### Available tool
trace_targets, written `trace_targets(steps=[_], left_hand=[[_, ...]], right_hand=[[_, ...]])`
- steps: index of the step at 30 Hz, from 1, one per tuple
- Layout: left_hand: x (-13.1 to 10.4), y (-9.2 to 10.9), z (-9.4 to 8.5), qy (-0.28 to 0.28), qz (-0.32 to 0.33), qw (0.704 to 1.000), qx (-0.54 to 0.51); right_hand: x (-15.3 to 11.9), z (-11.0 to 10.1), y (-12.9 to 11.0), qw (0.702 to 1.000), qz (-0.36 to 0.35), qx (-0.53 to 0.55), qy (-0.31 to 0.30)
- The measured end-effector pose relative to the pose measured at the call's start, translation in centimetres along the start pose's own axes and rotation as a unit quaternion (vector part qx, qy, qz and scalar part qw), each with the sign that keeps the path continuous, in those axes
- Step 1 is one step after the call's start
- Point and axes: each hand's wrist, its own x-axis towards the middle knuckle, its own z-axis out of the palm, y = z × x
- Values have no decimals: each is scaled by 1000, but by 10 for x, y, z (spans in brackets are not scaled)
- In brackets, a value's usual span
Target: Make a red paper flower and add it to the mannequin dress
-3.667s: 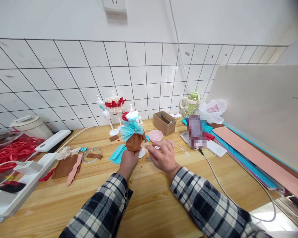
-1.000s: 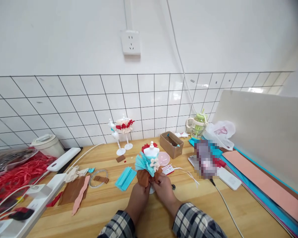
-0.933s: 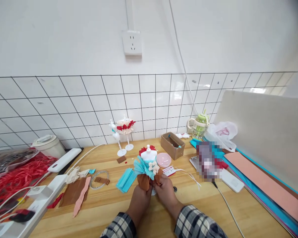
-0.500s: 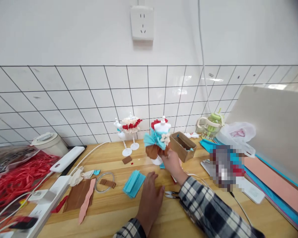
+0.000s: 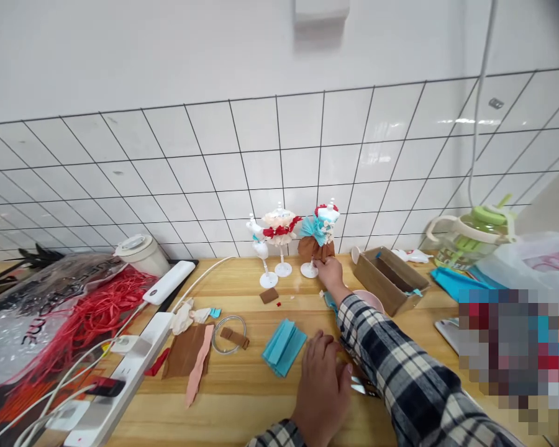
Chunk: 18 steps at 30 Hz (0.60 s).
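At the back of the table stands a small white dress-form mannequin [image 5: 328, 214] in a blue and brown paper dress with red and cream trim. My right hand [image 5: 331, 276] is closed on its lower part, near the round base; the fingertips are partly hidden. Left of it are a mannequin in a cream and red dress [image 5: 279, 233] and a mostly white mannequin [image 5: 261, 249]. My left hand [image 5: 322, 385] lies on the tabletop with fingers stretched out, holding nothing. Folded blue crepe paper [image 5: 284, 347] is just left of it, and thread snips [image 5: 364, 387] lie to its right, partly covered.
A cardboard box [image 5: 391, 282] and a pink dish [image 5: 369, 300] sit to the right, with a green-lidded bottle [image 5: 482, 226] behind. On the left are brown paper [image 5: 186, 354], a wire ring [image 5: 215, 338], a power strip [image 5: 121, 379] and red paper shreds [image 5: 97, 310].
My right hand has moved the blue and brown dressed mannequin back, closer to the other two. The left hand still rests by the blue paper. The camera view has shifted.
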Motion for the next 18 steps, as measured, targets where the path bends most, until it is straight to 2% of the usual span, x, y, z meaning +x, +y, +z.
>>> trace_targets(steps=[5, 9, 13, 18], left_hand=[[2, 3, -2, -14, -1, 1000, 0], [3, 7, -5, -18, 1, 1000, -4], [3, 6, -4, -14, 9, 1000, 3], [1, -3, 3, 17, 32, 999, 11]], right_hand=[[2, 12, 0, 1000, 5, -16, -19], [-1, 13, -3, 999, 7, -28, -40], [-5, 4, -6, 997, 12, -40, -63], [-12, -18, -9, 995, 7, -39, -89]])
